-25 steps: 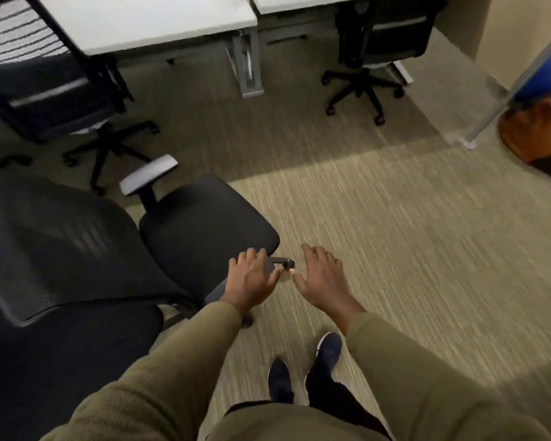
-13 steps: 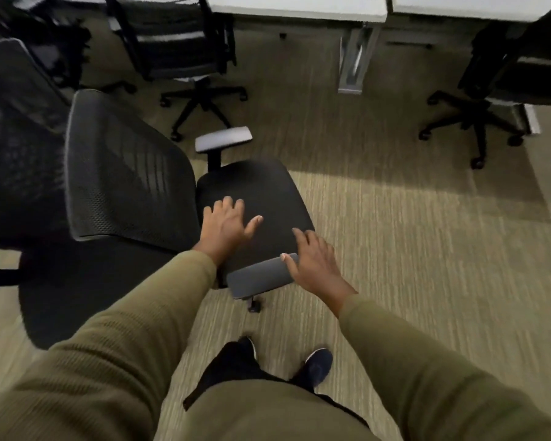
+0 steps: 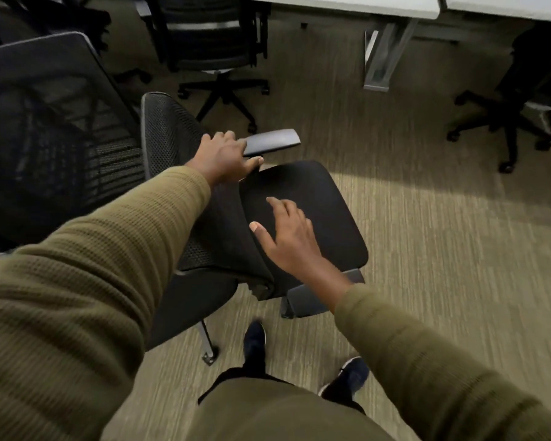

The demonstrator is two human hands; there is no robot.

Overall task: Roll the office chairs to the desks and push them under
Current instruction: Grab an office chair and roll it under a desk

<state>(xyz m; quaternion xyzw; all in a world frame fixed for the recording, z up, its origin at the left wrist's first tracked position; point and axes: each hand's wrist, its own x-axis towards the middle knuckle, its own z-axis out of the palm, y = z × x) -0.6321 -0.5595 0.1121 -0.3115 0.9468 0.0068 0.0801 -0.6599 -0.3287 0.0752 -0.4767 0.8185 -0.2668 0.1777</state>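
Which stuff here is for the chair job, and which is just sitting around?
For the job:
- black chair being handled
- left hand on its far armrest
- right hand open over the seat
- white desks

Just there:
- mesh chair at left
- chair already at a desk
- carpet

An office is shown. White-topped benches (image 3: pixel 347 4) on grey metal legs (image 3: pixel 382 58) are lined along the far side, and black mesh-backed swivel chairs (image 3: pixel 204 43) on castor bases are parked at them. A further such chair (image 3: pixel 299 202) with padded armrests is seen nearer, on short-pile striped commercial carpet (image 3: pixel 442 249).
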